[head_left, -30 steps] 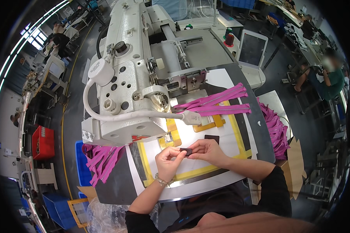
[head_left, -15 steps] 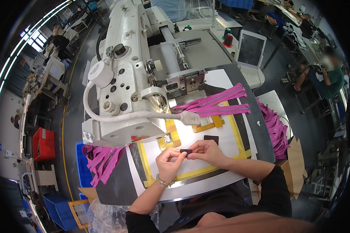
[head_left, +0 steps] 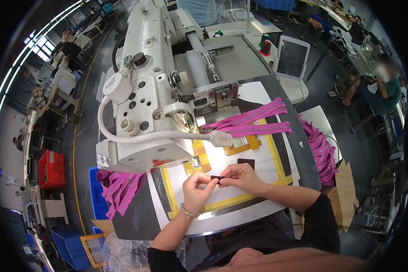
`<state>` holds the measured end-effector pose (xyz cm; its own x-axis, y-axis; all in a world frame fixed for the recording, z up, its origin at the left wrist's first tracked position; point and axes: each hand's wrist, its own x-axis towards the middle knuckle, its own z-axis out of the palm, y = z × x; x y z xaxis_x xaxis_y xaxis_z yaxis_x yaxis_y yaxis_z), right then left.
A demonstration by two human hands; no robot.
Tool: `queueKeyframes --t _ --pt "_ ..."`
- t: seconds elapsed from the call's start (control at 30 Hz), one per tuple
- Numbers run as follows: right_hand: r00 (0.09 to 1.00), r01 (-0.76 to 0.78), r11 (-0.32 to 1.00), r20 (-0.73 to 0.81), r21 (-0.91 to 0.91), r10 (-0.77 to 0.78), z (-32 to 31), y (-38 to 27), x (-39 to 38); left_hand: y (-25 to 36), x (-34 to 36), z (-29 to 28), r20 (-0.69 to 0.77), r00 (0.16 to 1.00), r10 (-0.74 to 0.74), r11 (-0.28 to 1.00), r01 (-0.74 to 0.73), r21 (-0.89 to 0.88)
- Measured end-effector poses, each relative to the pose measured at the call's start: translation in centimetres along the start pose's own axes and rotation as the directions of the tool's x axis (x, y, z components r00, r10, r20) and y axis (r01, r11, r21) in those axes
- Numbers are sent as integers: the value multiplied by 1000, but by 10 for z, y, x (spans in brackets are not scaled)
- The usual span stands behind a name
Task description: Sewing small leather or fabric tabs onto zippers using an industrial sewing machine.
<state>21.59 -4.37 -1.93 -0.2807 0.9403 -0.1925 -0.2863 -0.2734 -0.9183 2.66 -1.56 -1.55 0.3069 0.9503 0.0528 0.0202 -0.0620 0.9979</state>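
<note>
A small dark piece (head_left: 217, 177), perhaps a fabric patch, is pinched between both sets of fingertips over the white, yellow-edged work plate (head_left: 220, 194). My left hand (head_left: 196, 190) grips its left end and my right hand (head_left: 241, 178) its right end. Fingers cover much of it, so its full shape is hidden. Just beyond my right hand lies a flat black rectangle (head_left: 246, 162). Magenta zipper strips (head_left: 254, 119) stretch from beneath the sewing machine's head (head_left: 145, 118) toward the right, by a yellow clamp piece (head_left: 244, 146).
More magenta strips hang in a bundle at the left table edge (head_left: 120, 188), and a large heap (head_left: 319, 145) sits at the right. A tablet-like screen (head_left: 292, 56) and thread spools (head_left: 265, 47) stand behind. An open cardboard box (head_left: 342, 197) is beside my right arm. Another person (head_left: 387, 90) sits far right.
The dark piece has tilted in my fingers and now shows as a thinner, edge-on strip. My left hand has shifted very slightly; the strips and machine look the same.
</note>
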Motion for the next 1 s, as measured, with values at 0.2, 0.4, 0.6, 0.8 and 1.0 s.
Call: queueKeyframes --t 0.2,0.4,0.6,0.8,1.0 --pt "1000 0 999 4 53 0 -2 0 1 9 7 -8 253 966 -63 964 -6 266" --pt "1000 -7 999 3 54 7 0 -2 0 0 5 -9 223 975 0 946 -72 317" --pt "1000 -15 998 -2 53 15 -1 -3 1 0 3 -6 190 981 28 934 -93 344" --pt "1000 -16 999 2 30 16 -2 -3 1 1 3 -4 171 983 71 925 -130 358" --pt "1000 -20 1000 19 12 19 -2 -2 1 0 2 -5 171 982 78 921 -136 364"
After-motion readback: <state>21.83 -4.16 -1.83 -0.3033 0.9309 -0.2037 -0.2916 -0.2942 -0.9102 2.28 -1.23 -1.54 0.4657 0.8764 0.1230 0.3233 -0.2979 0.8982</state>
